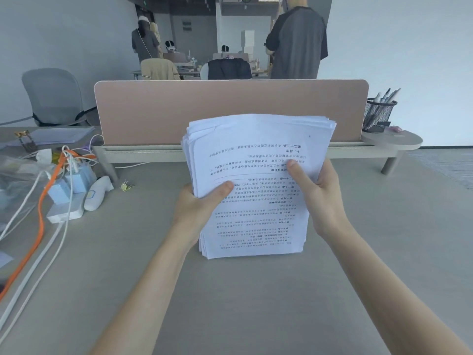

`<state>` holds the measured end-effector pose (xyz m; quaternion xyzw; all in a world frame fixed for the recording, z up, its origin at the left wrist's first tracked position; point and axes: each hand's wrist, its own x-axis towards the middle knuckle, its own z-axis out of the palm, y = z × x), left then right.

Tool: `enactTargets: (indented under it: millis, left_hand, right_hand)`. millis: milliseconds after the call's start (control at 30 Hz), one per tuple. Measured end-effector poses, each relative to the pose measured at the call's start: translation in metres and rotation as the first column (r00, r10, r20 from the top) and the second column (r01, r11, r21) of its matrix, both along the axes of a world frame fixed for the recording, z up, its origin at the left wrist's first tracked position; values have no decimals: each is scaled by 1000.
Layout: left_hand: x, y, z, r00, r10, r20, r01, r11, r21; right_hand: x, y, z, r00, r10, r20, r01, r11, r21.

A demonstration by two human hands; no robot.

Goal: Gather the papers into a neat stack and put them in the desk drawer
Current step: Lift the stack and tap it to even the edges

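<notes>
1. At the left edge of the grey desk top (256, 303), an orange cable (41, 221) and white cables run past a white power strip with pale blue plugs (67, 198).
2. The left hand (197, 208) clamps the left edge of the thick stack of white printed papers (256, 180), thumb on the top sheet.
3. The stack stands on its lower edge on the desk, tilted; its upper edges are uneven.
4. The right hand (317, 196) clamps the right edge.
5. Bare desk lies near and right of the stack; a black mesh pen cup (377, 115) sits far right, beside the pink divider panel (230, 108).
</notes>
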<state>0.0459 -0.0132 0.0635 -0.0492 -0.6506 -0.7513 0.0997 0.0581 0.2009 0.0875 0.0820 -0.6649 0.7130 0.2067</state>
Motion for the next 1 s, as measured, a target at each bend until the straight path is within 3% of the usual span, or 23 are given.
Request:
enactTargets:
  millis: [200, 367, 533, 767, 900, 1000]
  left_hand:
    - [1, 5, 11, 999, -26, -30, 27, 999, 27]
    - [-2, 1, -8, 991, -116, 70, 111, 991, 79]
    - [-4, 0, -31, 987, -103, 127, 99, 994, 44]
    - [-11, 5, -22, 995, -65, 76, 60, 996, 69]
    - [-8, 6, -36, 985, -48, 163, 29, 992, 119]
    - [-2, 13, -52, 981, -22, 195, 17, 999, 28]
  right_hand:
    - [-2, 5, 2, 999, -18, -31, 17, 1000, -21]
    - [-3, 10, -18, 1000, -2, 20, 2, 1000, -30]
    - [-10, 9, -39, 994, 49, 102, -50, 999, 6]
    - [-19, 10, -36, 996, 37, 82, -33, 998, -50]
    - [-19, 14, -45, 996, -2, 87, 4, 1000, -23]
    - [-17, 12, -58, 991, -11, 134, 15, 1000, -27]
